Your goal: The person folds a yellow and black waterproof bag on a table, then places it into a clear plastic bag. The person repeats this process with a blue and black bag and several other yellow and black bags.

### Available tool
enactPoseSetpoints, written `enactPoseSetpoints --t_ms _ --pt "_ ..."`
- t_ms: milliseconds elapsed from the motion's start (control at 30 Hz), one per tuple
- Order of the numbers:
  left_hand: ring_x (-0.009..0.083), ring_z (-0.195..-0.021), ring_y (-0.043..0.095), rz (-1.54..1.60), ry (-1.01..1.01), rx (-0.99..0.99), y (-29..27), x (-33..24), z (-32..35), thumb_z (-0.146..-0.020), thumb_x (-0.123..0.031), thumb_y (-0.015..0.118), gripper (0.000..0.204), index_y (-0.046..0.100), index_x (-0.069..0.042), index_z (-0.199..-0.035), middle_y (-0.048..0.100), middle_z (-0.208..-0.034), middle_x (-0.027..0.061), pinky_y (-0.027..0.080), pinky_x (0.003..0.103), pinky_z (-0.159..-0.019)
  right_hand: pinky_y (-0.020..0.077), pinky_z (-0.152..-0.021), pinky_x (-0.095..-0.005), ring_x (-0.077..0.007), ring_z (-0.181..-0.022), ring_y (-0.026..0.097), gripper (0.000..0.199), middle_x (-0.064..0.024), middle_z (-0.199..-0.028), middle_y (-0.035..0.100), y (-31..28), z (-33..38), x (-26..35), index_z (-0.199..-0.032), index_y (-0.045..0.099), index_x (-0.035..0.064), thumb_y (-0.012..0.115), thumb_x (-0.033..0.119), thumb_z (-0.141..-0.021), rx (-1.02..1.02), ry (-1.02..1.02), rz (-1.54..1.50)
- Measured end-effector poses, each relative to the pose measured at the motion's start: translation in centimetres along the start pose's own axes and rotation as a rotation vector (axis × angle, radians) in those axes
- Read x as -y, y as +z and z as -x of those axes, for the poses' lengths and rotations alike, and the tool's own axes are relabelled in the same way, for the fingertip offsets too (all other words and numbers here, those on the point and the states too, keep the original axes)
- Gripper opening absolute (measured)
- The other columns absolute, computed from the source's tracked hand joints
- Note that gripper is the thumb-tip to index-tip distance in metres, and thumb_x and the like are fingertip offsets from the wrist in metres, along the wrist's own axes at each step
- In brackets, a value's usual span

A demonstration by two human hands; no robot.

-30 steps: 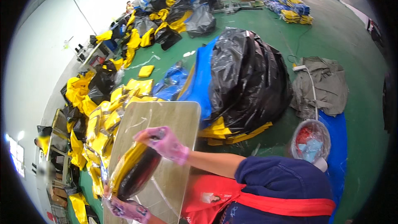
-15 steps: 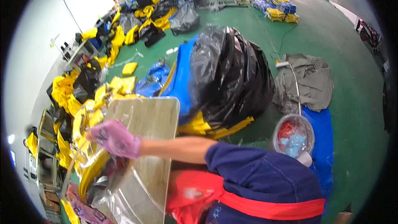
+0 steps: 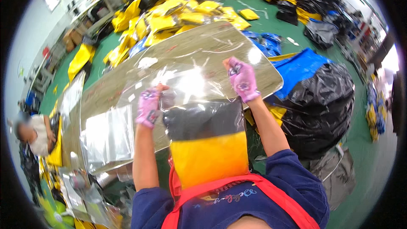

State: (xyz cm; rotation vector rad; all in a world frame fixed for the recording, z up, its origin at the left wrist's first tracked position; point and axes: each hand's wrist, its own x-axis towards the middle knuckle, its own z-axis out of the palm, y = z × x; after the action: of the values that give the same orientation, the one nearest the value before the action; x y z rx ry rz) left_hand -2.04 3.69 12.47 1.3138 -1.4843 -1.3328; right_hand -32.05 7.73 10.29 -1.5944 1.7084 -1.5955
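A: The packet (image 3: 207,140) is closer to the body now; half a second ago both hands have it out over the worktop (image 3: 212,38). The view swings round too, so the worktop stretches across from left to right.

B: Where exactly is the packet?

A: In front of the chest, at the near edge of the worktop. Its black part faces far, its yellow part faces near, reaching the red apron (image 3: 292,203). Clear film (image 3: 197,87) spreads from its far end over the worktop, full of glare.

B: And the hands?

A: Both wear pink flowered gloves that leave the fingertips bare. The left hand (image 3: 148,106) is beside the packet's far left corner, its fingers narrow, pinching a bit of the film there.

B: The right one?

A: The right hand (image 3: 243,78) is just beyond the far right corner, above the worktop. Its fingers are curled in, but I can't tell whether they hold any film.

B: What lies about?

A: Flat clear bags (image 3: 109,133) on the worktop, to the left. Beyond its far side, a heap of yellow packets (image 3: 169,21). To the right, a big black bundle (image 3: 318,106) with a blue sheet (image 3: 301,70) on its far left side, and a grey cloth (image 3: 339,182) nearer. A co-worker (image 3: 40,133) is off at the left.
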Motion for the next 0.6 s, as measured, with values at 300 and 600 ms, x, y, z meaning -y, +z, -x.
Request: enactPoseSetpoints --t_ms 300,600 --pt "0.0257 -0.087 0.068 0.563 -0.277 0.049 -0.3 9.8 -5.4 -0.099 -0.039 0.045 0.046 0.058 0.002 -0.115 0.066 -0.104 0.0138 0.057 0.038 -0.080 0.0538 -0.068 -0.0373 -0.0257 -0.083 0.064 0.014 -0.0056 -0.091 0.063 15.6 -0.9 2.4 -0.091 0.063 0.0112 0.057 0.014 -0.078 0.607 -0.679 0.609" --pt "0.0217 -0.090 0.068 0.317 -0.165 0.102 -2.3 7.9 -3.9 -0.097 -0.026 0.053 0.039 0.056 0.007 -0.118 0.067 -0.101 0.0144 0.054 0.032 -0.083 0.0474 -0.044 -0.0352 -0.0227 -0.051 0.061 0.006 -0.0021 -0.057 0.057 20.1 -5.3 0.8 -0.078 0.062 0.0153 0.059 0.020 -0.076 0.622 -0.945 0.640"
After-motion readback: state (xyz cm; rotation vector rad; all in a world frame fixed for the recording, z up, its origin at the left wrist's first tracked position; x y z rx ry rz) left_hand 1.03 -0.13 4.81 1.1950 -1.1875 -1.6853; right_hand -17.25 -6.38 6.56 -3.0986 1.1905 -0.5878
